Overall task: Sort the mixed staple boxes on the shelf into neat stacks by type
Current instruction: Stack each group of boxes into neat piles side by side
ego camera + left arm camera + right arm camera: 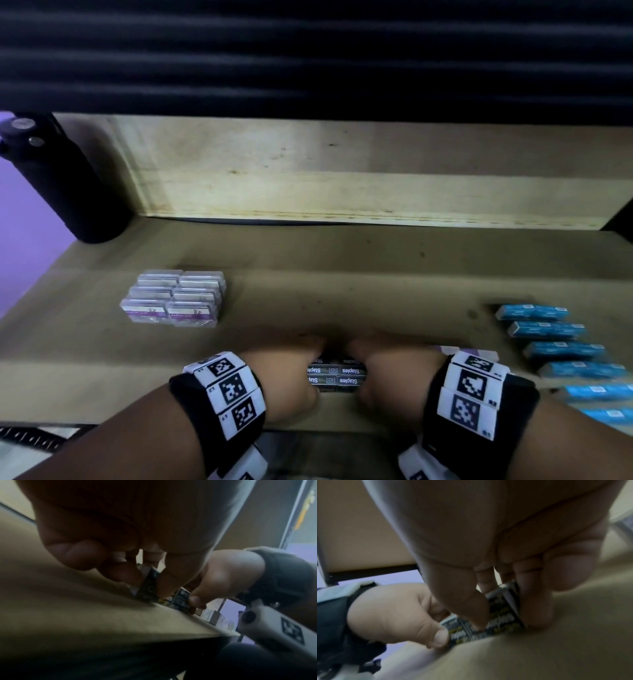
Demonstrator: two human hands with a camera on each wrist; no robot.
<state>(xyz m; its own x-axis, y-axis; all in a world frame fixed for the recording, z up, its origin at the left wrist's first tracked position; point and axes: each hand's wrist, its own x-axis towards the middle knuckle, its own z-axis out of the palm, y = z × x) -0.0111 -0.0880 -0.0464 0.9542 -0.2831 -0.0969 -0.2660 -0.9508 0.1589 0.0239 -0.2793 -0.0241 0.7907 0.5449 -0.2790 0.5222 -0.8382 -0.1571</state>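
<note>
Squaring up the black boxes [336, 375] at the shelf's [342, 291] front edge, both hands curled round them.

My left hand [284, 380] and right hand [394, 377] pinch the block from each end; I should press evenly so the edges line up and nothing buckles. Clear boxes [173, 298] stacked far left, blue boxes [561, 349] in a row right, bottle [61, 178] back left; nothing blocks me.

Shelf [342, 284] with staple boxes [337, 375]

The blue boxes [561, 349] blur and run off the right edge; both hands' fingers [308, 342] hide behind the knuckles.
</note>
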